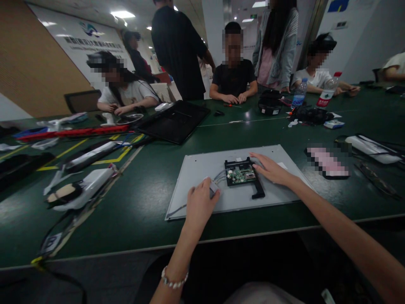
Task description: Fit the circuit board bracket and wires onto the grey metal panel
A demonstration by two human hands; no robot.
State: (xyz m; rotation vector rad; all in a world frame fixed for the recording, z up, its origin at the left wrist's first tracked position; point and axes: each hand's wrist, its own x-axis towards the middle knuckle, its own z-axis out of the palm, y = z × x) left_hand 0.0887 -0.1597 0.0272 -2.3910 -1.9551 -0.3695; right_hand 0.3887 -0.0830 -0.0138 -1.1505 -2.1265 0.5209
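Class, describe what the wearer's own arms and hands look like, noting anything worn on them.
Both forearms are bare, with no sleeves or gloves in view. The left hand has a bracelet of pale round beads at its wrist. The right hand and wrist show no watch or band.

Panel: large flat light-grey rectangular sheet (196, 169); metal by its look, smooth, matt.
Board: small green printed circuit board (239, 174); matt laminate, small shiny metal parts.
Bracket: black L-shaped plastic bracket (257, 192); matt.
Wires: thin grey wires (219, 175); smooth plastic sheathing.
Connector: small grey plastic block (214, 188) pinched in the left hand (198, 204); dull finish.
Bench: dark green bench top (148, 202); smooth, semi-gloss, mirrors the ceiling lights.
Covers: white elongated plastic covers (91, 181); glossy.
Bottles: clear plastic water bottles (299, 93); glossy.
Bracelet: pale bead bracelet (174, 282); pearly sheen.
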